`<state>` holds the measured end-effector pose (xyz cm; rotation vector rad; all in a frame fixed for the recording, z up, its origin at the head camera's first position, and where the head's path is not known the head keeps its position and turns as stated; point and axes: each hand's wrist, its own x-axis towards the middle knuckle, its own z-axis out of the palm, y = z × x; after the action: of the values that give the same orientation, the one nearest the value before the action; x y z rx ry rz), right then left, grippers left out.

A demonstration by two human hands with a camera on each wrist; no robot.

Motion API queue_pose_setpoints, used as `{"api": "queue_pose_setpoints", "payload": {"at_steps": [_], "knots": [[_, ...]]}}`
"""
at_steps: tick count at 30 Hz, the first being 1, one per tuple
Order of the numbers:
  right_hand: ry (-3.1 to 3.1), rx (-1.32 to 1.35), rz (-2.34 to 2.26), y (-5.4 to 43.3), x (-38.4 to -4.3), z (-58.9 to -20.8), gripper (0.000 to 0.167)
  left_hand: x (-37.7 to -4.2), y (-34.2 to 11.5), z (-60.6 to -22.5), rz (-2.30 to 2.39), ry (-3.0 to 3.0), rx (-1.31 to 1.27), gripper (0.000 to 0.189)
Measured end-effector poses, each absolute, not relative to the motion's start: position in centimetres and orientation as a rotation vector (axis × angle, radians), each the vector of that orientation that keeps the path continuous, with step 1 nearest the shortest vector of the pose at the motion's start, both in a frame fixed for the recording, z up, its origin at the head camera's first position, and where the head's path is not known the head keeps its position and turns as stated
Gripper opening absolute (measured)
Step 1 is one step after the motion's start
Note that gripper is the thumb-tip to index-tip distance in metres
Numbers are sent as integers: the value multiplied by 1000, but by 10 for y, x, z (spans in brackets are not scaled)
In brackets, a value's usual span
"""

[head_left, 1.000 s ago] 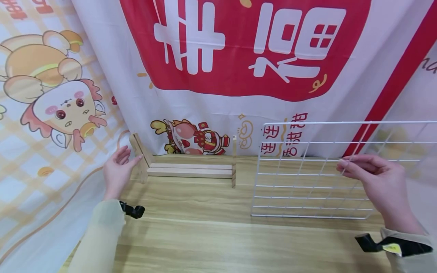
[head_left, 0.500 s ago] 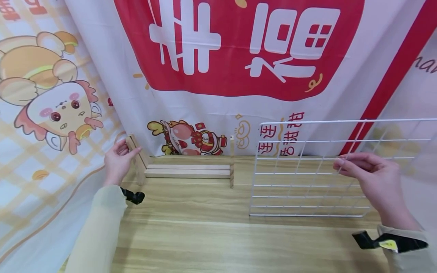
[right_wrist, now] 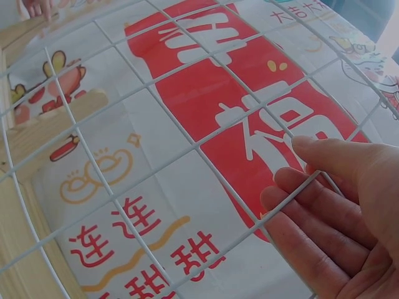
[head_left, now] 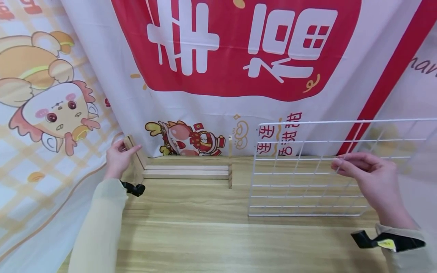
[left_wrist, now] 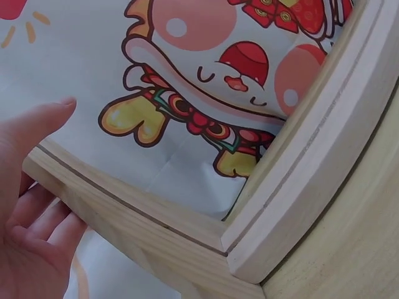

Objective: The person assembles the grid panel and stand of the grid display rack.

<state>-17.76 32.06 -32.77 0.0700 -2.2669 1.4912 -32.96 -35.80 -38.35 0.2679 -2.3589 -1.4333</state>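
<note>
1. Fingers (left_wrist: 40, 216) of the left hand (head_left: 117, 161) curl behind an end post of the grooved wooden frame (head_left: 186, 174), the thumb held out straight.
2. Over here, the right hand (head_left: 377, 180) pinches a white wire grid (head_left: 304, 185), thumb and fingertips nearly closed; the grid is just right of the frame, apart from it.
3. Under the frame is a wood-grain tabletop (head_left: 211, 242); behind it hangs a printed cloth (head_left: 225, 83).

the left hand (head_left: 118, 159) has moved in and now holds the wooden frame (head_left: 186, 174)
</note>
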Motion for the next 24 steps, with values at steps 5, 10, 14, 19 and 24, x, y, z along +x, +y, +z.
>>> {"api": "queue_pose_setpoints", "payload": {"at_steps": [5,10,14,19,24], "knots": [[-2260,75,1497,320,-177,-329,32,-327,-358,-384,-1513,-2345,301,81],[-2226,94,1539,320,-180,-328,30,-322,-359,-382,-1625,-2298,343,84],[-2214,89,1551,320,-181,-328,28,-320,-362,-380,-1745,-2314,255,84],[-2245,61,1472,319,-181,-329,30,-316,-360,-378,-1837,-2405,75,82],[-2263,54,1440,319,-182,-330,31,-309,-354,-378,-1922,-2440,-15,84]]}}
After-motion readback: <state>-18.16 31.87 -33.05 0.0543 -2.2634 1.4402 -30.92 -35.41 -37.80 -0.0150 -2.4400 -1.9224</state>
